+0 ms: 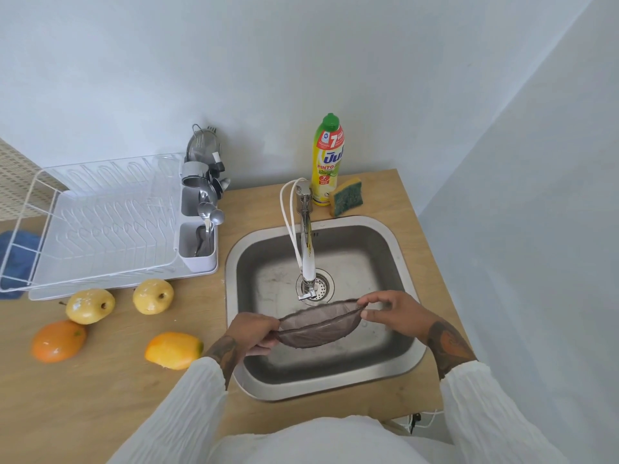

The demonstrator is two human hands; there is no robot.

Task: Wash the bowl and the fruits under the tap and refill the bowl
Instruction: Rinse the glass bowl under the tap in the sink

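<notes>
A smoky, see-through bowl (318, 328) hangs over the steel sink (407, 358), just in front of the tap (307, 252). My left hand (253, 331) grips its left rim and my right hand (390, 311) pinches its right rim. The bowl holds no fruit. No water stream is visible from the spout. On the wooden counter to the left lie two yellow apples (89, 305) (153, 296), an orange (58, 341) and a yellow-orange fruit (174, 349).
A white dish rack (100, 226) with a cutlery holder (197, 236) stands at the back left, a blue cloth (15, 259) beside it. A yellow detergent bottle (327, 162) and a sponge (346, 196) sit behind the sink. Walls close in behind and at the right.
</notes>
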